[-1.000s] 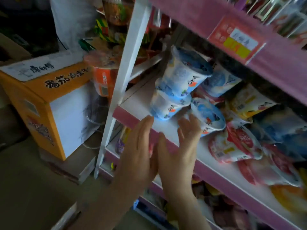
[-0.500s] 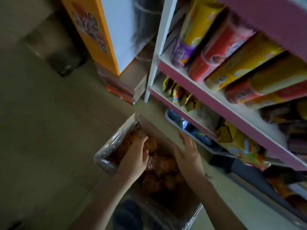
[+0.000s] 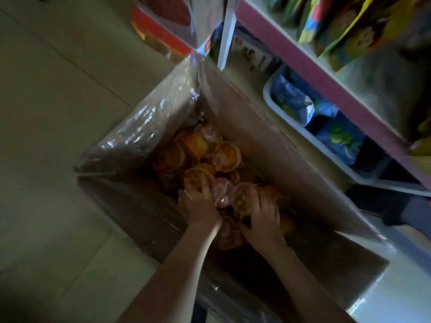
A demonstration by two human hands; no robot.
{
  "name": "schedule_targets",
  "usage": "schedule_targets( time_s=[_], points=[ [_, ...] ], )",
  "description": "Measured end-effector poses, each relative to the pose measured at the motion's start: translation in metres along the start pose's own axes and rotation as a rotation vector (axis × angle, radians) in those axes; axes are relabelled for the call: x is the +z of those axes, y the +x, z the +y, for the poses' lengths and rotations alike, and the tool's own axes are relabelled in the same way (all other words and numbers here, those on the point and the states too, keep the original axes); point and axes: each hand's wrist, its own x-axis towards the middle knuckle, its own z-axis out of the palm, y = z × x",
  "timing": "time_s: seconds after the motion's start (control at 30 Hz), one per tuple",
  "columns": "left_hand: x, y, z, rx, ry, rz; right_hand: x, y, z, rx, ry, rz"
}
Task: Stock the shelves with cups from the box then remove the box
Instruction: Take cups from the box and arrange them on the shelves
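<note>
An open cardboard box (image 3: 275, 145) stands on the floor below me, its flaps wrapped in clear film. Several orange and red cups (image 3: 226, 155) lie loose in a heap at its bottom. Both my hands are down inside the box. My left hand (image 3: 200, 203) curls over an orange-lidded cup (image 3: 194, 179). My right hand (image 3: 263, 215) grips a cup (image 3: 242, 197) with a round yellowish lid. The pink-edged shelf unit (image 3: 310, 73) stands just to the right of the box.
A grey bin (image 3: 300, 127) with blue packets sits under the lowest shelf. Colourful snack bags (image 3: 345, 33) fill the shelf above it. A red and orange carton (image 3: 158, 29) stands beyond the box by the white shelf post (image 3: 227, 36). Tiled floor lies to the left.
My view dropped from the shelf with blue cups down to the box. Both hands went from the shelf edge into the box and closed on cups.
</note>
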Motion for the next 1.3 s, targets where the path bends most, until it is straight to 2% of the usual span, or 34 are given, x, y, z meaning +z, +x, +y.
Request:
schedule_targets(
  time_s=[0.13,0.27,0.5,0.63,0.8,1.1,1.2,1.3],
  points=[
    [0.010,0.024,0.008,-0.089,-0.106,0.189,0.026,0.035,0.010,0.048,-0.272,0.000],
    [0.016,0.046,0.011,-0.163,-0.039,0.378,0.037,0.055,0.018,0.099,-0.302,0.030],
    [-0.013,0.039,0.008,-0.069,-0.160,0.285,0.018,0.034,0.010,0.051,-0.209,0.150],
    [-0.052,-0.026,0.015,-0.028,-0.296,0.159,-0.040,-0.010,-0.021,0.142,-0.038,0.140],
    [-0.125,-0.145,0.013,0.097,-0.308,0.221,-0.145,-0.099,-0.065,0.202,0.066,0.203],
    [-0.297,-0.370,0.010,0.281,-0.396,0.266,-0.333,-0.260,-0.152,0.055,0.130,0.325],
    [-0.340,-0.424,0.015,0.391,-0.325,0.345,-0.383,-0.299,-0.176,-0.027,0.099,0.403],
    [-0.383,-0.468,0.021,0.535,-0.225,0.459,-0.433,-0.336,-0.199,-0.062,0.174,0.448]
  ],
)
